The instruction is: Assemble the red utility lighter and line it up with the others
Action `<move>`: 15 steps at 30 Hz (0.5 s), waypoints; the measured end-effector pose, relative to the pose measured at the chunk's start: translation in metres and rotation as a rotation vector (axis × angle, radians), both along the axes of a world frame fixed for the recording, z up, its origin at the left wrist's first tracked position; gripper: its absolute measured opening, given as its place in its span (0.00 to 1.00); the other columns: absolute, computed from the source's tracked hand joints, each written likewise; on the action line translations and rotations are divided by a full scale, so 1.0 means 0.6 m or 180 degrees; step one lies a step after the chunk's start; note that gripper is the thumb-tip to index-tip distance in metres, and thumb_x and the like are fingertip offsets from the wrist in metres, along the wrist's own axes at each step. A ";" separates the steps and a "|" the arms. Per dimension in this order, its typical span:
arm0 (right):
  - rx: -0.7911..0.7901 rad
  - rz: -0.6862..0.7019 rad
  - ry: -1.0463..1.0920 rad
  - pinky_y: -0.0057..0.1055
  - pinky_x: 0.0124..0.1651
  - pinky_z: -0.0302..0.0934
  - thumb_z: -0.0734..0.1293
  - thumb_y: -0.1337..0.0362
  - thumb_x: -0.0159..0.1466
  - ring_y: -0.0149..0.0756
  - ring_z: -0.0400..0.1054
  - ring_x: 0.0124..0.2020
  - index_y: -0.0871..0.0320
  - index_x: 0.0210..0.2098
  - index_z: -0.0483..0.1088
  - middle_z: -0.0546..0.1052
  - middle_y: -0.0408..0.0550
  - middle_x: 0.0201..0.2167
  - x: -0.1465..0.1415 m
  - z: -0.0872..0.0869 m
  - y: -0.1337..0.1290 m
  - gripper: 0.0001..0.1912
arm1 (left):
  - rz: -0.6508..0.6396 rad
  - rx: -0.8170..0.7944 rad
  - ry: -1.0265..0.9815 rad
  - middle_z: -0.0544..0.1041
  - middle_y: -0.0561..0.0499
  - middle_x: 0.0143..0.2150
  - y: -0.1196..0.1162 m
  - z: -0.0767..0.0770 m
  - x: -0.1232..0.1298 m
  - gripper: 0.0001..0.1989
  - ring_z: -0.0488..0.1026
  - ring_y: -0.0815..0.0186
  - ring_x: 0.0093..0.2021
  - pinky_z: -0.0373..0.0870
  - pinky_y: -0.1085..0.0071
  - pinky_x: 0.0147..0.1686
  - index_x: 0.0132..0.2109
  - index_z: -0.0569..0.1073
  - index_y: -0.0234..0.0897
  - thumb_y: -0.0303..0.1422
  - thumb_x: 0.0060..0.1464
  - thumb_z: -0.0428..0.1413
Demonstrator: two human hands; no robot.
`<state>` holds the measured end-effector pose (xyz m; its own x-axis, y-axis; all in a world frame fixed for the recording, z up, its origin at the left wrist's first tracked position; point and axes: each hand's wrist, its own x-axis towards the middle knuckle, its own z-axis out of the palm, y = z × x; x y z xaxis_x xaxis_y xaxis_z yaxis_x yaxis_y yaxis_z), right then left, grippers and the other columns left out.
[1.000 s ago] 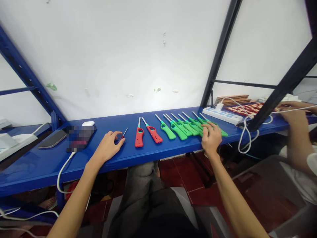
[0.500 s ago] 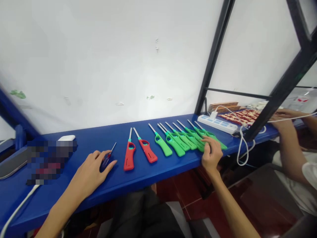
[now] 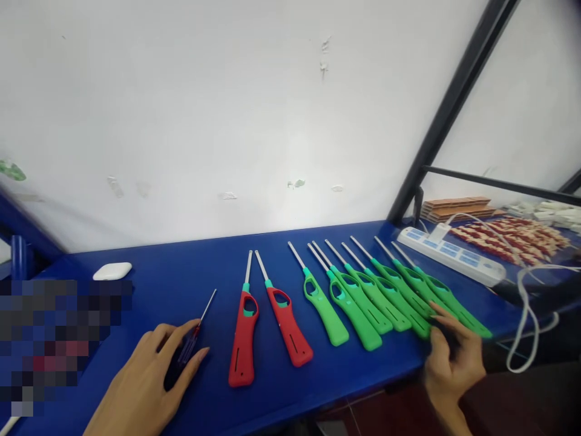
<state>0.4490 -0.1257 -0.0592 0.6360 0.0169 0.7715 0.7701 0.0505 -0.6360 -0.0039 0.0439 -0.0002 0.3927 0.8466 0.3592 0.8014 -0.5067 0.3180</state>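
Observation:
On the blue table my left hand [image 3: 149, 369] lies with thumb and forefinger apart, the screwdriver [image 3: 187, 350] between them. Its thin shaft points away from me, and the forefinger's tip reaches the handle's top. My right hand [image 3: 457, 354] is at the table's front edge, fingers stretched over the handle ends of the rightmost green lighters. The fingertips appear to touch one green lighter [image 3: 415, 297]; another green lighter [image 3: 463, 309] lies just to its right. Two long red lighters, a left one [image 3: 244, 345] and a right one [image 3: 290, 327], lie between the hands beside several green ones.
A white power strip [image 3: 449, 254] with a plugged-in charger and looping white cable sits at the right. Behind it are stacked brown boards [image 3: 458, 208] and a red-and-cream pile [image 3: 512, 238]. A white case [image 3: 112, 270] lies left, near a blurred-out patch. A black post [image 3: 449, 115] rises at right.
The view has moved closer to the table and the lighters. My right hand stays by the rightmost green lighters and my left hand around the screwdriver. The neighbouring person has left the view.

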 end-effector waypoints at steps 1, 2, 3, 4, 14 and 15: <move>0.0031 0.0018 0.0045 0.57 0.64 0.63 0.69 0.61 0.69 0.55 0.77 0.55 0.58 0.45 0.75 0.83 0.57 0.49 -0.002 0.000 0.001 0.09 | 0.0030 -0.0019 0.0011 0.79 0.48 0.51 0.001 -0.002 0.000 0.30 0.78 0.51 0.51 0.77 0.55 0.47 0.61 0.77 0.51 0.61 0.67 0.47; 0.0062 0.0039 0.0083 0.57 0.64 0.63 0.69 0.61 0.69 0.55 0.78 0.55 0.58 0.45 0.75 0.82 0.57 0.49 -0.003 0.001 0.002 0.08 | 0.0064 -0.0049 0.0013 0.79 0.48 0.52 0.002 -0.004 0.000 0.30 0.78 0.51 0.51 0.77 0.55 0.47 0.61 0.77 0.51 0.61 0.67 0.47; 0.0091 0.0061 0.0116 0.57 0.64 0.64 0.70 0.61 0.68 0.55 0.78 0.55 0.58 0.44 0.75 0.82 0.57 0.49 -0.004 0.003 0.003 0.08 | 0.0099 -0.0083 0.0002 0.79 0.48 0.52 0.002 -0.006 -0.001 0.30 0.78 0.51 0.50 0.77 0.55 0.47 0.61 0.77 0.52 0.62 0.66 0.48; 0.0120 0.0075 0.0146 0.57 0.64 0.64 0.70 0.61 0.68 0.55 0.78 0.55 0.58 0.43 0.74 0.82 0.56 0.49 -0.005 0.004 0.004 0.08 | 0.0122 -0.0114 -0.0017 0.78 0.49 0.52 0.002 -0.007 -0.001 0.30 0.78 0.51 0.50 0.77 0.54 0.47 0.61 0.77 0.52 0.62 0.66 0.48; 0.0062 -0.0124 0.0222 0.60 0.63 0.64 0.66 0.62 0.64 0.57 0.78 0.54 0.57 0.41 0.75 0.83 0.55 0.48 -0.002 0.010 0.005 0.08 | 0.0095 -0.0250 -0.0078 0.75 0.50 0.47 0.005 -0.019 -0.019 0.30 0.77 0.51 0.48 0.76 0.50 0.49 0.63 0.75 0.54 0.63 0.65 0.50; 0.0026 -0.0153 0.0213 0.59 0.62 0.64 0.66 0.62 0.65 0.57 0.77 0.54 0.57 0.42 0.75 0.83 0.56 0.49 -0.004 0.010 0.005 0.09 | 0.0078 -0.0257 -0.0097 0.75 0.50 0.47 0.007 -0.020 -0.019 0.30 0.77 0.51 0.48 0.76 0.50 0.49 0.63 0.74 0.54 0.63 0.65 0.50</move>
